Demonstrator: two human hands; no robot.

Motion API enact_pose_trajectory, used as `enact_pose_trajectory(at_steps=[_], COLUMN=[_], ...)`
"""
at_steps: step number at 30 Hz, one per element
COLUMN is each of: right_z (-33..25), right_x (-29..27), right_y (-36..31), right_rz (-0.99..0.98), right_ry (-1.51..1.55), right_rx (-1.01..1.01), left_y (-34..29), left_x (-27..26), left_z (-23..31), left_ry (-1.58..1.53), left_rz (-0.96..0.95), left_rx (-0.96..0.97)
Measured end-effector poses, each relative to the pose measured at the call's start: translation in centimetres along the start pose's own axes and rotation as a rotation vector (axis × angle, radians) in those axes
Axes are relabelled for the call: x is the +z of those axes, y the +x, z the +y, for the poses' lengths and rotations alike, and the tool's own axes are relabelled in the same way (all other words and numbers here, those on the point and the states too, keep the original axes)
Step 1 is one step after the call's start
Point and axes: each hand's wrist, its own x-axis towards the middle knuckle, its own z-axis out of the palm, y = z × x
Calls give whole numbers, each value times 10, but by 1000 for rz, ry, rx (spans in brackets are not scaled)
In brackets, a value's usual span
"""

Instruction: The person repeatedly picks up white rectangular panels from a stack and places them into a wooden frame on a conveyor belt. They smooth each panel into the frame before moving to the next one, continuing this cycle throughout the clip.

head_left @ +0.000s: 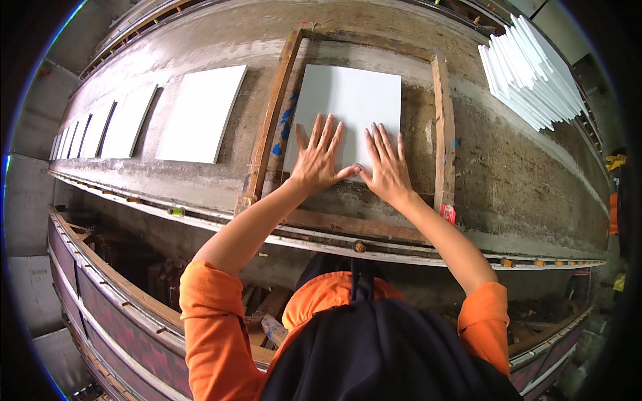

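Note:
Both of my hands lie flat on a white rectangular panel (354, 90), fingers spread and pointing away from me. My left hand (319, 157) covers the panel's lower left part. My right hand (386, 164) rests at its lower right, and the two thumbs meet near the middle of the near edge. Around the panel lies a worn wooden frame (443, 127), its sides apart from the panel. Blue smears (284, 123) mark the strip between the frame's left side and the panel. The hands hide part of the panel's near edge.
Left of the frame, a white panel (202, 113) lies on the long stained table (515, 180), with several more in a row beyond it. A fanned stack of white panels (528, 73) stands at the far right. Another long bench (134, 281) runs below on the left.

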Motion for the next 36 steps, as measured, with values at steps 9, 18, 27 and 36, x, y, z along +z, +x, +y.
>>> enact_pose_trajectory(at_steps=[9, 18, 27, 36], right_z=[2, 92, 105, 176], right_x=[-9, -82, -48, -137], right_y=[2, -29, -23, -6], right_rz=[-72, -85, -47, 195], right_ry=[59, 153, 378, 428], right_rx=[-22, 536, 736, 434], left_y=[6, -37, -22, 29], left_x=[-7, -76, -64, -146], left_z=[0, -88, -101, -23], left_ry=[54, 110, -439, -799], left_rz=[-63, -63, 17, 167], left_rx=[24, -475, -775, -701])
